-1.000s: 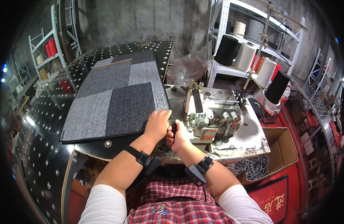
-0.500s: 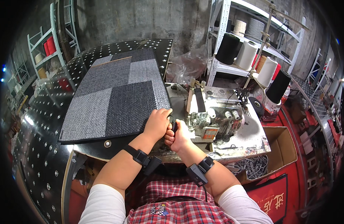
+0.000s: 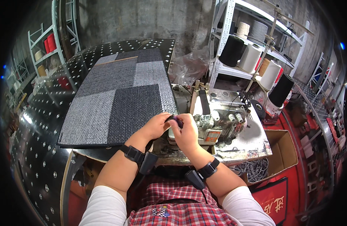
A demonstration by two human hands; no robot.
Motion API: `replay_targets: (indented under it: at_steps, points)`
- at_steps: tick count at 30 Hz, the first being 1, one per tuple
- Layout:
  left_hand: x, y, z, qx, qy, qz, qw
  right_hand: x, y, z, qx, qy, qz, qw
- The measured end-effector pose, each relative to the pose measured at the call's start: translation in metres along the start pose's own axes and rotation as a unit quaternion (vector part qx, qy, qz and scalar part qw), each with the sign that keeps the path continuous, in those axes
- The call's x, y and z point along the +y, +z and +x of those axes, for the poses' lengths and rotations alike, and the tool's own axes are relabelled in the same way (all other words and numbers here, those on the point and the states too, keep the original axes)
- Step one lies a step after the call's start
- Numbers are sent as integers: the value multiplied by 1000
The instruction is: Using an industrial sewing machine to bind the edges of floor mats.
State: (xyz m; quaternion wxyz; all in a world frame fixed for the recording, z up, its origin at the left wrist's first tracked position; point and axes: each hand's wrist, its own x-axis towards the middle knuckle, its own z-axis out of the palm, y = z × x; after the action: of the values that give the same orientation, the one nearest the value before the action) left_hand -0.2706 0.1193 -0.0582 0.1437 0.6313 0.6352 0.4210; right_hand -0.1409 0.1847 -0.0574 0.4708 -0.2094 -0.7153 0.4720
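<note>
A large mat (image 3: 105,101) in grey and black woven blocks with a dark edge lies on the black table. At its near right corner my left hand (image 3: 157,126) is closed, fingers curled, against a small dark thing (image 3: 174,119). My right hand (image 3: 185,132) is closed around that same thing from the right, thumb over it. Whether it is part of the mat's edging or a separate piece, I cannot tell. Just right of my hands stands a sewing machine (image 3: 215,120) with several white knobs. My fingers hide the mat's corner.
The black table (image 3: 34,143) is dotted with shiny studs. Behind the machine, a white metal shelf (image 3: 228,69) carries thread cones, and a large black cone (image 3: 281,90) stands to its right. A cardboard box (image 3: 284,150) and a heap of grey scraps (image 3: 256,169) sit below the machine table.
My right hand has risen and turned, its thumb now over the small dark thing. My left hand has shifted slightly down, and the mat's near right part has moved slightly right.
</note>
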Motion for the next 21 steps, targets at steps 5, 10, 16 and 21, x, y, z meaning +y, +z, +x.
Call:
replay_targets:
  at_steps: [5, 10, 16, 21]
  points:
    - [1, -8, 1, -52, -45, -75, 995, 13, -12, 5, -48, -207, -204, 956]
    - [3, -14, -6, -46, -125, -225, 965, 14, -22, -21, -29, -178, -206, 962]
    - [58, -35, -45, -54, -138, -66, 987, 17, -29, -22, -202, 176, -70, 961]
    - [80, -41, -135, -65, -160, -116, 978, 7, -6, -13, -229, 416, 150, 867]
